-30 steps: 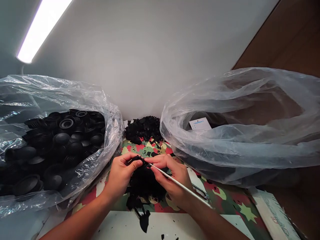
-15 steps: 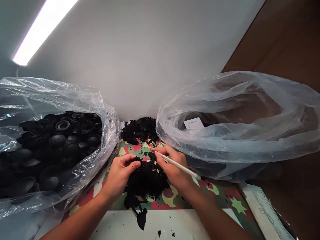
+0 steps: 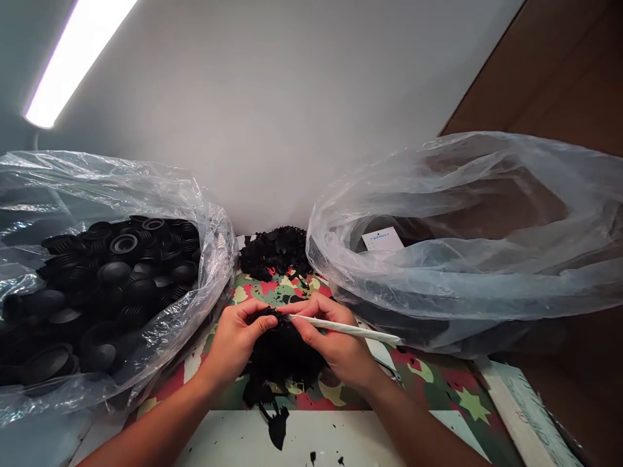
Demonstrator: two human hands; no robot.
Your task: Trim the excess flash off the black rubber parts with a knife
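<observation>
My left hand (image 3: 236,334) is closed, thumb and fingers pinching a small black rubber-like piece (image 3: 271,312), mostly hidden by the fingertips. In my right hand (image 3: 343,350) is a slim tool with a white handle (image 3: 360,330), held like a pen. Its tip meets or nearly meets the black piece; the kind of tool is not clear. Below both hands lies a dark heap of black scraps (image 3: 287,357) on a camouflage-patterned cloth (image 3: 335,395). One ragged black strip (image 3: 277,428) hangs over onto the white surface in front.
On the left, a clear plastic bag (image 3: 217,253) holds many black ribbed rubber parts (image 3: 117,272). Another plastic bag (image 3: 438,285) lines a box at right, with a white card (image 3: 383,239) inside. More black scraps (image 3: 277,250) lie against the wall.
My right hand has moved left, bringing the tool's tip to the piece in my left hand. The handle now lies flatter. My left hand stays nearly in place.
</observation>
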